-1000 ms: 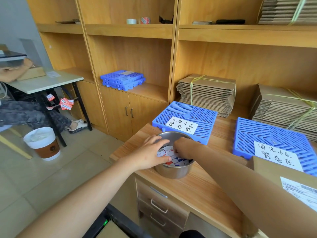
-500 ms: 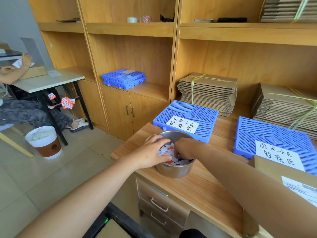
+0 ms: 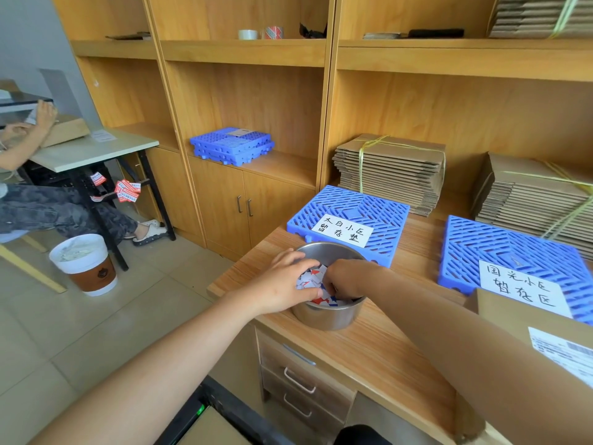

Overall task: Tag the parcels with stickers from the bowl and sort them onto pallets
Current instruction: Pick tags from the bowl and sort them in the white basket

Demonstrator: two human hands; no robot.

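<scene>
Nearest the camera, at the right edge, a brown cardboard parcel (image 3: 513, 358) with a white printed shipping label lies on the light wooden desk (image 3: 362, 351), not yet tagged as far as the view shows. Just beyond it sits the round stainless-steel bowl (image 3: 327, 316), filled with small red, white and blue paper stickers (image 3: 309, 277).

The left hand (image 3: 285, 285) is clasped over the bowl's near-left rim, fingers curled onto the edge and steadying it. The right hand (image 3: 348, 279) is dipped inside with its fingers bent down into the stickers; whether it has pinched one cannot be told, since the fingertips are buried.

Compared with a second ago, very little has shifted: both hands were at the bowl then too, and the right hand has only worked slightly among the stickers. That suggests the picking of a single sticker is under way and nothing has been lifted out.

Farther back, the blue slotted plastic pallet (image 3: 353, 207) with a handwritten white label lies just behind the bowl, and a second blue labelled pallet (image 3: 500, 242) lies to its right, partly overlapped by the parcel. Neither carries a parcel, so the sorting has yet to begin.
</scene>
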